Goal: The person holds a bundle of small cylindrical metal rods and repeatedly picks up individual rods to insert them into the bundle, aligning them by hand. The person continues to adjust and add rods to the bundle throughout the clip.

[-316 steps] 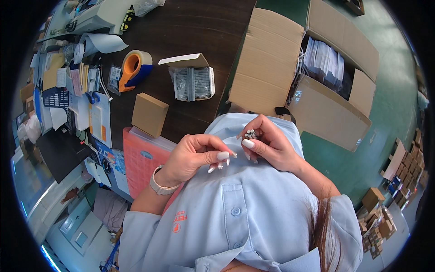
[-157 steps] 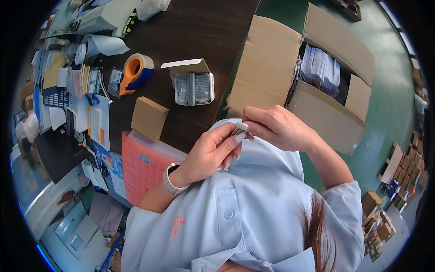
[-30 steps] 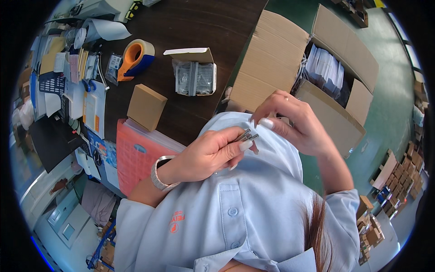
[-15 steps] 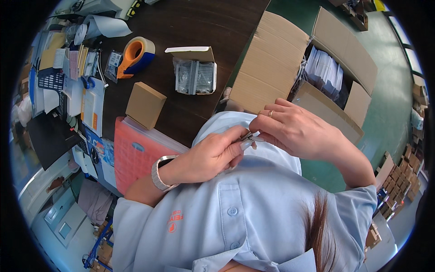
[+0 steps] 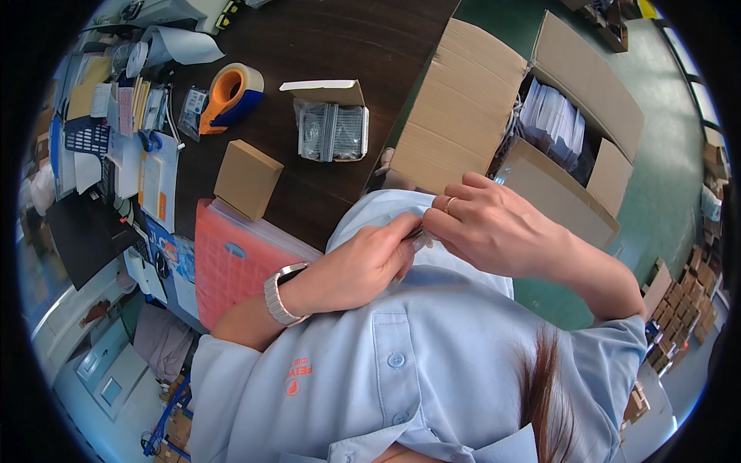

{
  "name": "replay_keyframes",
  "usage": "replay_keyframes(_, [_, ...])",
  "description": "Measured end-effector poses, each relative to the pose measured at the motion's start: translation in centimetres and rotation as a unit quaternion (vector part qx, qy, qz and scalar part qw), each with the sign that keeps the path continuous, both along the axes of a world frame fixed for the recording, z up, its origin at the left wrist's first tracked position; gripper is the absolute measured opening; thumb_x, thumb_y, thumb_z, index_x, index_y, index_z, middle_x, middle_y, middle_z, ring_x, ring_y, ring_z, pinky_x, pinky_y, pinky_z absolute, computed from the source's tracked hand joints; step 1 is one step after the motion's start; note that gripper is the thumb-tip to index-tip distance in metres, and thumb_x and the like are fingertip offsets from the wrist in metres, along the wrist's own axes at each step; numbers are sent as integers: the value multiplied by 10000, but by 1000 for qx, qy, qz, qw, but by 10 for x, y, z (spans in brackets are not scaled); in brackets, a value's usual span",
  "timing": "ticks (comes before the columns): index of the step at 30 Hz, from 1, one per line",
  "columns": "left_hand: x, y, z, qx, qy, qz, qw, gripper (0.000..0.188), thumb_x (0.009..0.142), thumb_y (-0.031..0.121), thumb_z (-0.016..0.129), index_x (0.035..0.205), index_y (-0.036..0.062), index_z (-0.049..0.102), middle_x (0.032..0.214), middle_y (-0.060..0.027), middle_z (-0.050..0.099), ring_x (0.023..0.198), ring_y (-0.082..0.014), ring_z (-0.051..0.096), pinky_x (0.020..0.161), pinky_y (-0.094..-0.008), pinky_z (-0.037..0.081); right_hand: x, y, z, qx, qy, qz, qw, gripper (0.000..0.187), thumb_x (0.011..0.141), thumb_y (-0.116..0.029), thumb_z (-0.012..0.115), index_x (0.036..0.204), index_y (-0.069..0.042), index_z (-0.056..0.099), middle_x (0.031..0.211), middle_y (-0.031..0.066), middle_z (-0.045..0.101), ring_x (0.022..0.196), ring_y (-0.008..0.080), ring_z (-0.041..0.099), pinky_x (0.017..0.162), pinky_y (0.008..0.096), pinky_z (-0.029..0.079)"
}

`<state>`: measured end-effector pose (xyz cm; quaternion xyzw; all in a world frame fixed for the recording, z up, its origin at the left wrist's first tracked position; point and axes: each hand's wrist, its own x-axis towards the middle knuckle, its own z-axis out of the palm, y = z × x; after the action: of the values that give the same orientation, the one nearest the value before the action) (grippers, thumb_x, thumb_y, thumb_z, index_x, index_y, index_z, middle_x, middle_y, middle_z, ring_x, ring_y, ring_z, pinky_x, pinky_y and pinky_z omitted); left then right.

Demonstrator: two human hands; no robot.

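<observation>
In front of my shirt, my left hand (image 5: pixel 359 266) is closed, its thumb and fingers pinched around a small shiny piece (image 5: pixel 421 241). Most of that piece is hidden by the fingers, so its kind does not show. Right beside it, my right hand (image 5: pixel 494 228) is closed too, with its fingertips curled at the same spot; what they grip is hidden. Beyond the hands, on the dark table (image 5: pixel 332 46), sits a small opened box (image 5: pixel 332 133) packed with thin grey strips in clear plastic. A closed brown cardboard box (image 5: pixel 248 180) lies to its left.
An orange and blue tape dispenser (image 5: pixel 230 99) stands at the back left. Nearer are a pink translucent folder (image 5: pixel 239 262) and piled papers (image 5: pixel 154 174). On the right, a large open carton (image 5: pixel 455 108) holds white paper bundles (image 5: pixel 552 123).
My two hands have drawn closer together, and the small piece between them is now more covered. The right hand has shifted slightly and its fingers are more curled. The boxes stay put.
</observation>
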<state>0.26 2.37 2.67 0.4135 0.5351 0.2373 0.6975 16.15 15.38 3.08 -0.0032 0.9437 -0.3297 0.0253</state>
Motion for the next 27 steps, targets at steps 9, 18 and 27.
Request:
replay_keyframes(9, [0,0,-2,-108,-130,79,982,184,952,156,357,1064,34,438,682,-9,490,526,-40,398,481,-186,343,0,11,-21,-194,25,-258,946,152,771,-126,594,740,-24,485,655,54,527,575,161,512,526,285,390])
replay_keyframes(18, [2,-1,-3,-28,-72,151,985,240,959,209,367,1130,51,425,728,-9,483,566,-39,394,511,-168,340,9,-16,-23,-533,68,-348,768,178,835,-142,591,892,20,638,786,65,626,671,89,578,585,211,449])
replay_keyframes(27, [5,-3,-6,-58,-120,160,978,182,957,166,366,1077,45,431,726,-6,495,551,-33,394,506,-174,350,10,-36,-45,-303,201,-367,856,171,682,-33,674,842,-95,679,717,2,594,644,133,478,604,265,388])
